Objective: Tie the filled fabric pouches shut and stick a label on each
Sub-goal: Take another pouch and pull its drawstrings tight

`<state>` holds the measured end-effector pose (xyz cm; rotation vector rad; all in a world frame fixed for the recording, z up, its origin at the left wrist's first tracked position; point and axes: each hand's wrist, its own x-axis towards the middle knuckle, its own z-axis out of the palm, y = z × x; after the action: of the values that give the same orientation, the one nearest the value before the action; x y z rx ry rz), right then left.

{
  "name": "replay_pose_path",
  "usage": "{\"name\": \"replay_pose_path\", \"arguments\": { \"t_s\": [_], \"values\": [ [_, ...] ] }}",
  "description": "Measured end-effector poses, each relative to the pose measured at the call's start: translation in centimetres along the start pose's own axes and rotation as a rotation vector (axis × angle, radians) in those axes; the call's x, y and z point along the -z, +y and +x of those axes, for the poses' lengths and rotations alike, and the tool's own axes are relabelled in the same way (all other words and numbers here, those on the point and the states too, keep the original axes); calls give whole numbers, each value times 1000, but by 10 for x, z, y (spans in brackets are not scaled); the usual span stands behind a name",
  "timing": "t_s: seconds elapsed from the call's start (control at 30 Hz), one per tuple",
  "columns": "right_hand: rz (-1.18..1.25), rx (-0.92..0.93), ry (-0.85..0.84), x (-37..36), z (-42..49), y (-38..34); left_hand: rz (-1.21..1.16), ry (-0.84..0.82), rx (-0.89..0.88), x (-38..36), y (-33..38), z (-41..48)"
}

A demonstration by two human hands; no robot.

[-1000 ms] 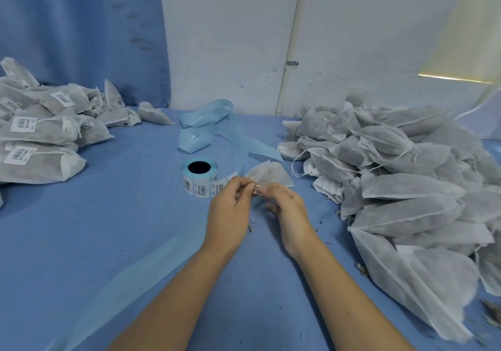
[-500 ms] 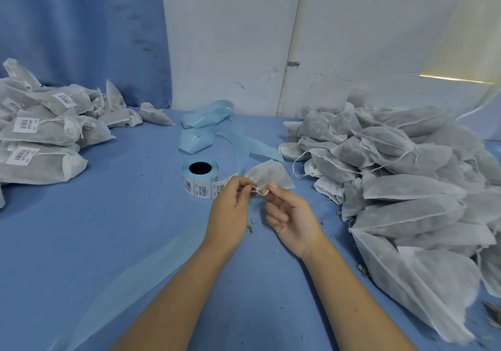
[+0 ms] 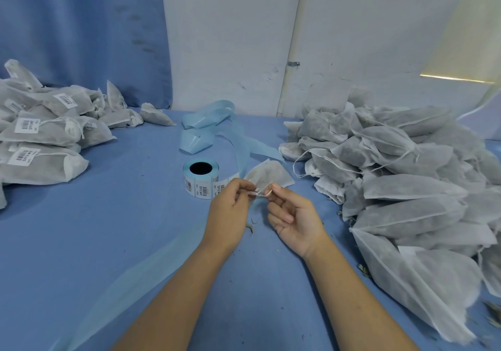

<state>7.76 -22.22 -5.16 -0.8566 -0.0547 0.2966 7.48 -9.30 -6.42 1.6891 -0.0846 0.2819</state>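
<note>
Right now I'm pinching the drawstring (image 3: 260, 194) taut between my left hand (image 3: 230, 211) and right hand (image 3: 296, 222). Just beyond, the pouch (image 3: 272, 177) is lying on the table (image 3: 108, 228), neck pointing toward me, long axis running away, beside the label roll (image 3: 201, 178).

Your pouches (image 3: 406, 188) are thin non-woven cloth, matt, faintly fuzzy, half see-through over dark filling; the drawstring (image 3: 260, 195) is fine white cord; your desk (image 3: 108, 228) wears smooth matt blue cloth. The label roll (image 3: 200, 178) carries matt white paper labels on pale blue backing; the loose backing strip (image 3: 208, 117) looks slick and faintly glossy; the curtain (image 3: 81, 25) is soft matt blue cloth; the wall (image 3: 230, 38) is chalky white paint, scuffed and cracked.
</note>
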Motion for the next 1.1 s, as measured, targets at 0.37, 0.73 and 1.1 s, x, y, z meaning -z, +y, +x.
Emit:
{"name": "replay_pose_path", "arguments": {
  "t_s": [0.37,0.73,1.1],
  "values": [
    [196,20,-190,1,-4,-1,591,-118,-447,-1,-3,-6],
    [193,-45,-338,-2,-11,-1,611,-21,-444,2,-7,0],
    [-138,147,161,-9,0,5,41,334,-349,5,29,3]
  ]
}}
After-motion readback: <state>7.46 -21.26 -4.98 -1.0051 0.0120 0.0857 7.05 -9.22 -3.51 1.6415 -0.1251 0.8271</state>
